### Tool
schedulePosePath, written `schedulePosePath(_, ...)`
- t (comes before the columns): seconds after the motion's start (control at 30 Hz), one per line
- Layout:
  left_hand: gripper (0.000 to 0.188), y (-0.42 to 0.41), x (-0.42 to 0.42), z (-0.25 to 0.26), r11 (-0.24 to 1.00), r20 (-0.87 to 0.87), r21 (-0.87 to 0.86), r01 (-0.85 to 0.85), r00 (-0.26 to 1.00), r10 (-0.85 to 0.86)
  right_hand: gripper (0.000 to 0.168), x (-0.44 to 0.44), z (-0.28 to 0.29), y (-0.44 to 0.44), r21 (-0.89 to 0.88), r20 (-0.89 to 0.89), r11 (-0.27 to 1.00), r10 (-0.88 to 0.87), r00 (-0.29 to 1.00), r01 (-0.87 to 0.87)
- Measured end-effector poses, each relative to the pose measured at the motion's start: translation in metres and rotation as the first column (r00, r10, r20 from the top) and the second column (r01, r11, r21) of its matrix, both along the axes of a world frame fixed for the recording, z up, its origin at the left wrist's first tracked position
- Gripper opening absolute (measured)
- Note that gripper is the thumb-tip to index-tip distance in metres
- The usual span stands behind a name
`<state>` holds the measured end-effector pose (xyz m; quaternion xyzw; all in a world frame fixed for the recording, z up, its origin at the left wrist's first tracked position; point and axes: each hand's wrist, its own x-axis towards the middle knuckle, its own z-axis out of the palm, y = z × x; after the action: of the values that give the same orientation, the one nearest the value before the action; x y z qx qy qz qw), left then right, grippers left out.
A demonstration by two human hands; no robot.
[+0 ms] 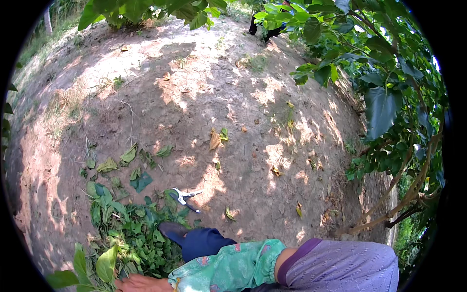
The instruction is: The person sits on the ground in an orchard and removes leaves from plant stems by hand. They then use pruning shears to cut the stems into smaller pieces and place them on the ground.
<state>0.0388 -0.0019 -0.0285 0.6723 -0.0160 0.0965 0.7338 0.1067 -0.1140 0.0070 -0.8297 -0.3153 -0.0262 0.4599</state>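
Note:
My right hand [144, 283], below a green patterned sleeve cover, reaches to the bottom edge of the head view. It lies against a heap of cut green leaves and stems [135, 226]. Broad bright leaves [107, 263] stand beside its fingers, which are partly cut off by the frame, so a grip cannot be made out. My left hand is out of view. White-handled pruning shears [183, 197] lie on the soil just beyond the heap, their blades apart. A dark shoe [173, 231] and a navy trouser leg [208, 242] are by the heap's right side.
Cracked dry soil [233, 153] with scattered fallen leaves spreads ahead. Leafy branches [383, 106] and a bent trunk [412, 193] line the right side. More foliage [146, 11] hangs at the top. A person in dark clothing [268, 31], partly hidden by leaves, is farther off.

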Motion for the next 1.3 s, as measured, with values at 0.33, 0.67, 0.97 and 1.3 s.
schedulePosePath(0.33,0.044,-0.019,-0.025,0.017,0.950,-0.330,0.123,-0.287,0.891,0.312,0.010,-0.002,0.002,0.004,0.080,0.025,0.994,-0.078,0.997,0.076)
schedulePosePath(0.67,0.048,0.034,-0.067,-0.020,0.957,-0.491,-0.105,-0.271,0.851,0.187,0.021,0.029,0.015,-0.022,0.083,-0.052,0.943,0.327,0.944,-0.322)
schedulePosePath(0.97,0.038,-0.009,-0.023,0.034,0.849,-0.474,-0.339,-0.406,0.853,0.219,0.027,0.040,0.026,-0.022,0.074,-0.167,0.904,0.427,0.889,-0.421)
schedulePosePath(1.3,0.039,0.002,-0.012,0.024,0.848,-0.626,-0.292,-0.442,0.759,0.180,0.020,0.044,0.010,-0.019,0.235,-0.505,0.901,0.433,0.747,-0.364)
